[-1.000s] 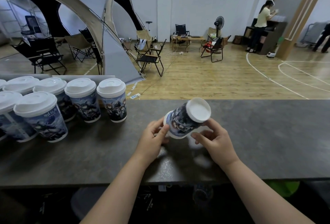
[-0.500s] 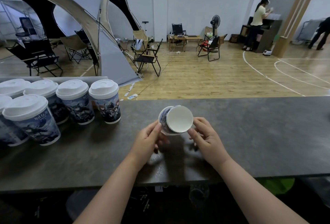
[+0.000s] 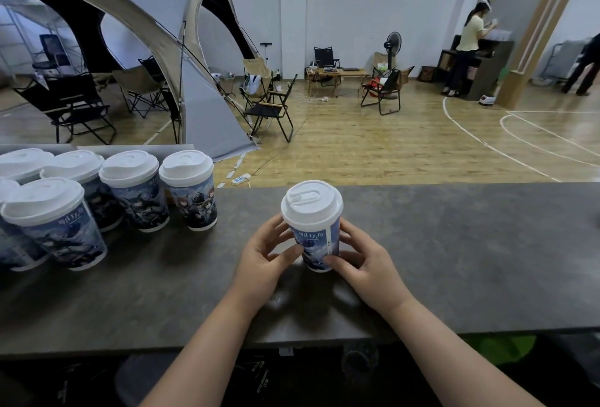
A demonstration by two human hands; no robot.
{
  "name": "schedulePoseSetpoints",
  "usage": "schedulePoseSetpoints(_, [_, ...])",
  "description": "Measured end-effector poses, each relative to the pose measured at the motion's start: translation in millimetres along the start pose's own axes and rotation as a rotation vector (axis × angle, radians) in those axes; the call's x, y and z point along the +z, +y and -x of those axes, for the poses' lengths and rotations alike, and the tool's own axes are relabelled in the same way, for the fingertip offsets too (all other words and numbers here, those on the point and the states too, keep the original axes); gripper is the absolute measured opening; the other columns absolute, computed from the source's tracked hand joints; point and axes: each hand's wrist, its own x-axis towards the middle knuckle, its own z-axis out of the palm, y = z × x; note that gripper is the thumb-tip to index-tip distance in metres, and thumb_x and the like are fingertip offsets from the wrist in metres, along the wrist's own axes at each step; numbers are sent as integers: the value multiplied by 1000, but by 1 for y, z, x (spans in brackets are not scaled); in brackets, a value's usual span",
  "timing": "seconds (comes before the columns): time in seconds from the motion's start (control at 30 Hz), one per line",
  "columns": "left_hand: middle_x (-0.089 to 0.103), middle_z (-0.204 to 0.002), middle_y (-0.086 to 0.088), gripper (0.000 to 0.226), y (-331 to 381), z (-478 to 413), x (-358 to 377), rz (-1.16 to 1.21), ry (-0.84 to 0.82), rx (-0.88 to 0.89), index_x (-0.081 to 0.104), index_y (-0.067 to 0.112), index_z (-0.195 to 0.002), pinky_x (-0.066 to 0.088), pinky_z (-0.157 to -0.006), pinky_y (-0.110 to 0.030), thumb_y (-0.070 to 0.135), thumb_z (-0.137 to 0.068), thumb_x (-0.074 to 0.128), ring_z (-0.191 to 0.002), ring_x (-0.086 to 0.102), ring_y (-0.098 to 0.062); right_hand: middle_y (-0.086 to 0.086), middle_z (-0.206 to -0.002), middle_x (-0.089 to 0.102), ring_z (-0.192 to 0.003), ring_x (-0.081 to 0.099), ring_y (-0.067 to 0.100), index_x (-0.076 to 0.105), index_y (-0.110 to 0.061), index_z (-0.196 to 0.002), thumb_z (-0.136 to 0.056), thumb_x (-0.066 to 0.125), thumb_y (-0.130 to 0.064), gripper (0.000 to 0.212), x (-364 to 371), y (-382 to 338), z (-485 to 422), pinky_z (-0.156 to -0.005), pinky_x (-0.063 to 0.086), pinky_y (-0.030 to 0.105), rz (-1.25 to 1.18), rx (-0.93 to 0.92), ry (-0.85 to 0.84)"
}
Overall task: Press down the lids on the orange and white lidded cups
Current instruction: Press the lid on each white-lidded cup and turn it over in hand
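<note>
A blue printed paper cup (image 3: 316,246) with a white lid (image 3: 311,202) stands upright on the dark grey counter (image 3: 454,244), in the middle. My left hand (image 3: 263,257) holds its left side and my right hand (image 3: 367,263) holds its right side, fingers wrapped low around the cup wall. No orange cup shows; all cups here are blue with white lids.
Several more lidded blue cups (image 3: 191,192) stand grouped at the counter's left end. Beyond the counter lie a wooden floor, a grey tent (image 3: 146,16), folding chairs (image 3: 272,104), and a person (image 3: 467,49) standing at the far right.
The cup was tilted on its side with its base toward me; both hands have turned it upright and set it on the counter, lid up.
</note>
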Motion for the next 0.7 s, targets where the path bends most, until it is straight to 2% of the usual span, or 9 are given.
schedulePoseSetpoints(0.13, [69, -128, 5, 53, -1, -1, 0, -21, -36, -27, 63, 45, -127, 56, -90, -30, 16, -83, 73, -122, 63, -15, -17, -127, 64, -114, 62, 1, 51, -38, -135, -86, 79, -9, 63, 0, 2, -1, -86, 58, 25, 80, -21, 49])
schedulePoseSetpoints(0.23, [75, -113, 7, 45, -1, -4, 0, -8, 12, -91, 65, 36, -122, 58, -80, -27, 8, -87, 72, -105, 69, -11, -10, -128, 66, -120, 62, 2, 47, -28, -142, -89, 74, -7, 63, -2, 4, -1, -89, 57, 26, 61, -9, 53])
schedulePoseSetpoints(0.3, [76, -109, 4, 35, 0, -6, 5, 15, 50, -138, 68, 30, -117, 58, -78, -28, 16, -85, 69, -100, 68, -12, -8, -131, 64, -125, 59, 4, 47, -28, -136, -91, 71, -3, 57, -7, 5, 0, -91, 56, 27, 7, 9, 30])
schedulePoseSetpoints(0.37, [75, -113, 0, 31, 2, -8, 19, 22, 57, -154, 71, 27, -114, 60, -78, -29, 24, -84, 66, -101, 70, -15, -10, -135, 59, -128, 57, 5, 47, -30, -133, -91, 70, 1, 57, -17, 7, 2, -91, 55, 22, -74, 42, -16])
schedulePoseSetpoints(0.47, [75, -111, -3, 29, 5, -11, 55, 43, 17, -147, 70, 19, -113, 61, -70, -29, 20, -84, 68, -99, 71, -15, -6, -137, 57, -127, 56, 5, 47, -22, -139, -84, 79, -4, 66, -49, 8, 8, -96, 55, 27, -129, 93, -42])
schedulePoseSetpoints(0.53, [75, -111, -2, 33, 5, -14, 88, 48, -14, -145, 67, 17, -115, 61, -67, -28, 17, -82, 70, -97, 71, -14, -9, -135, 52, -122, 55, 2, 52, -25, -136, -80, 84, -12, 65, -82, 8, 11, -95, 56, 30, -44, 86, -12])
schedulePoseSetpoints(0.6, [75, -110, -2, 38, 4, -19, 127, 54, -31, -162, 67, 20, -117, 61, -70, -29, 17, -80, 71, -96, 71, -15, -10, -130, 49, -115, 55, 1, 54, -28, -132, -79, 85, -17, 62, -123, 12, 15, -90, 57, 32, 54, 63, 27])
schedulePoseSetpoints(0.7, [76, -107, -2, 28, -1, -29, 197, 89, -50, -188, 72, 28, -113, 61, -73, -30, 13, -90, 66, -96, 72, -15, -13, -129, 58, -114, 57, -1, 50, -32, -135, -79, 85, -16, 68, -189, 26, 25, -87, 56, 29, 31, 86, 112])
